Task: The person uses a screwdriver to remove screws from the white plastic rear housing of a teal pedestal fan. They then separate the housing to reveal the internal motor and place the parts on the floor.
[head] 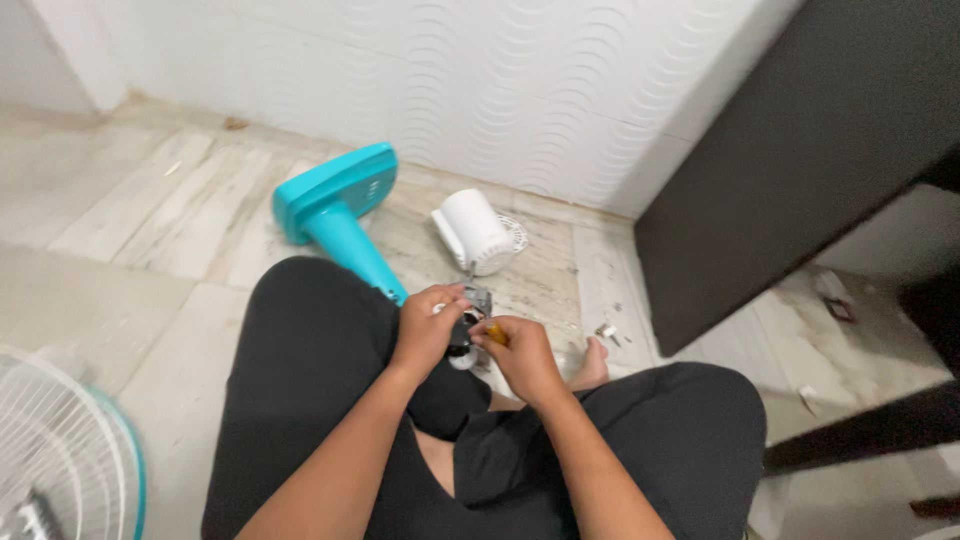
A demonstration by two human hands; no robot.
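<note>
I sit cross-legged on the floor in black trousers. My left hand (428, 322) grips a small dark fan part (470, 312) with metal bits, held just above my lap. My right hand (520, 352) is closed around a tool with a yellow handle (495, 334), its tip against that part. The teal fan stand and base (335, 205) lies on its side on the tiles, its pole running under my left hand. A white motor housing (472, 230) lies on the floor just beyond my hands.
A white wire fan guard with a teal rim (60, 450) lies at the lower left. A dark cabinet panel (800, 150) stands at the right. Small loose screws (606, 330) lie on the tiles near my foot (592, 365). A white wavy wall (480, 80) is ahead.
</note>
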